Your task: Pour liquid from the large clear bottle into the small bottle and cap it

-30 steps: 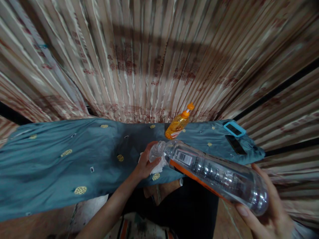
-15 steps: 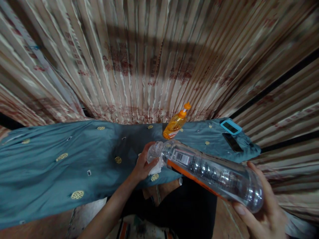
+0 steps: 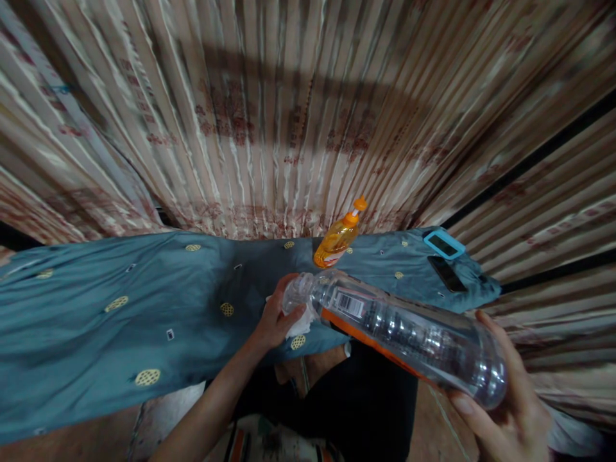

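A large clear plastic bottle with an orange-edged label and a barcode lies slanted across the front, its neck to the left and its base lower right. My right hand grips the base, thumb below and fingers behind. Around the neck end my left hand is closed, with a crumpled white tissue under the neck by the fingers. How far the left fingers wrap behind is hidden. Beyond the neck a pump bottle of orange liquid stands on the blue cloth.
Toward the cloth's right end lie a blue-framed device and a dark phone. Pleated patterned curtains hang right behind the cloth-covered surface and along the right side. My dark-clothed legs are below the near edge.
The view has shifted very slightly. Both hands keep the same hold on the plastic bottle, and nothing else has visibly moved.
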Tool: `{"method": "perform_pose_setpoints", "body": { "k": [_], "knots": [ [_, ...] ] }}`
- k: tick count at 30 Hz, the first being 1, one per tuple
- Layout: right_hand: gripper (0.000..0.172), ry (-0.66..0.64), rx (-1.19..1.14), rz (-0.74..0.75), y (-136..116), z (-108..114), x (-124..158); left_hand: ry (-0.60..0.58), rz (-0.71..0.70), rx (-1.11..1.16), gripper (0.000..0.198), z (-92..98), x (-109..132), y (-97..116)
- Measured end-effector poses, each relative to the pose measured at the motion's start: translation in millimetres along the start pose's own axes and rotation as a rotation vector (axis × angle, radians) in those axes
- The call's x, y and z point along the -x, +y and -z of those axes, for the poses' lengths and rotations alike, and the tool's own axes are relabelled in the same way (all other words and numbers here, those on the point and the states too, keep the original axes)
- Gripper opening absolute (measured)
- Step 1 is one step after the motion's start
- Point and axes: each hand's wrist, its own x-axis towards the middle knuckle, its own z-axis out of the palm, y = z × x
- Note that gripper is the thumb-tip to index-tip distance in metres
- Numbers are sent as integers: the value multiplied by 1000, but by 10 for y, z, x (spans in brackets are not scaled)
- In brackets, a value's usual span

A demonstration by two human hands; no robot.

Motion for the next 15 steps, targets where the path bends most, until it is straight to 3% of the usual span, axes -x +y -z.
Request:
{"method": "perform_pose_setpoints", "body": {
  "k": [7,15],
  "knots": [
    [86,36,-131,-81,-46,-27,22,12,4,25,63,-8,7,-13],
    [85,17,-86,-99,-11,-10,22,10,-7,22,63,-2,10,-44]
  ]
}}
